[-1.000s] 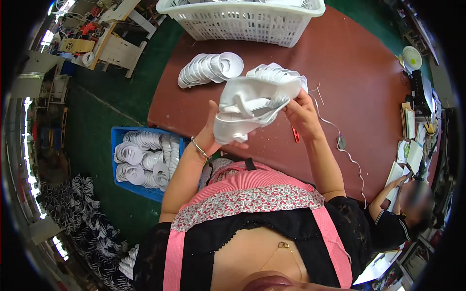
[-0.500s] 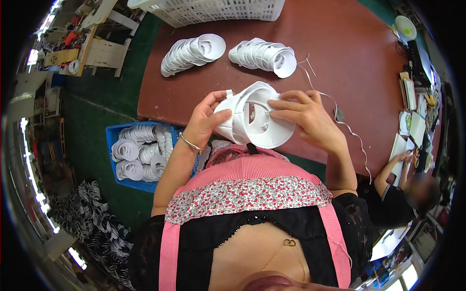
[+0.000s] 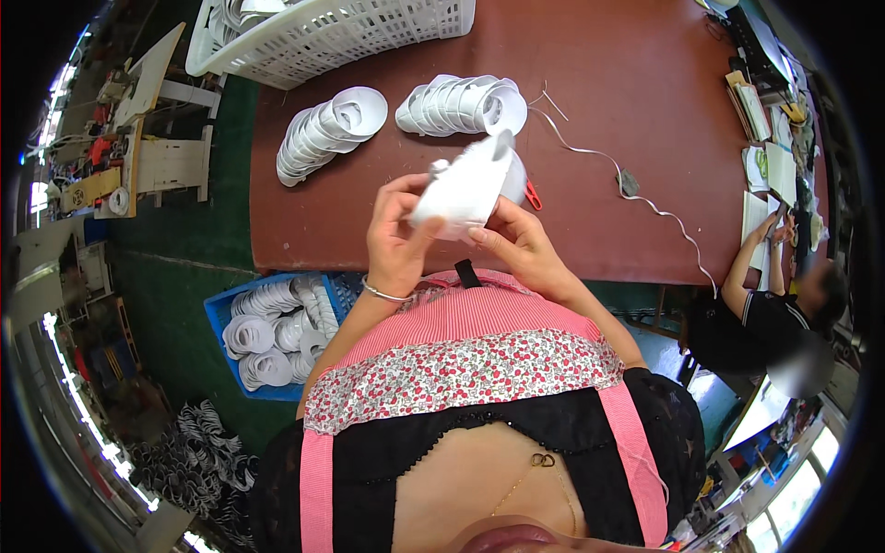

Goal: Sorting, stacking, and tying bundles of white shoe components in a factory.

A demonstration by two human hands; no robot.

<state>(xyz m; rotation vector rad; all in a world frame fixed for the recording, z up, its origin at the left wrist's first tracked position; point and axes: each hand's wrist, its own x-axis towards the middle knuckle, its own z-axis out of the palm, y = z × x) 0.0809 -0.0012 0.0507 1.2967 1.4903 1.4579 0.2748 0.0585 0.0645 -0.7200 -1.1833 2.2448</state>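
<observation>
Left hand [image 3: 396, 247] and right hand [image 3: 527, 247] grip 1 white piece [image 3: 468, 189] — swung forward, it could knock the stack [image 3: 461, 105] just beyond.

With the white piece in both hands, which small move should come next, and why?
Perhaps steady the white piece for a closer look: the left hand and right hand both hold it, but it looks blurred and its inside is mostly hidden.

Right of the right hand [image 3: 527, 249], the worktop [image 3: 608, 83] leaves wide room, crossed by a white cord [image 3: 610, 158]; ahead, white stacks [image 3: 452, 105] and a basket [image 3: 355, 41] obstruct.
</observation>
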